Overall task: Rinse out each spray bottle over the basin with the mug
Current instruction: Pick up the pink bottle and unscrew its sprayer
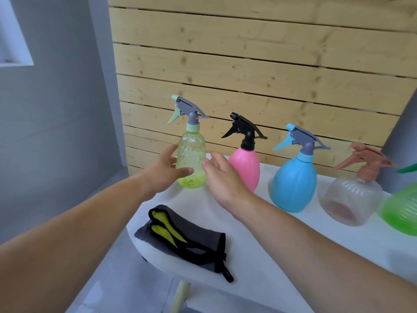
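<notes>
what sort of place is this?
Probably a home utility or balcony corner: pine slat wall, small white table holding a row of spray bottles, folded cleaning cloth.

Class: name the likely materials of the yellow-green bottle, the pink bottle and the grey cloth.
Yellow-green ribbed spray bottle: translucent glossy plastic; light passes through. Pink egg-shaped spray bottle: opaque plastic, satin sheen. Folded grey cloth with yellow lining: soft fabric, probably microfibre; folds limply.
</notes>
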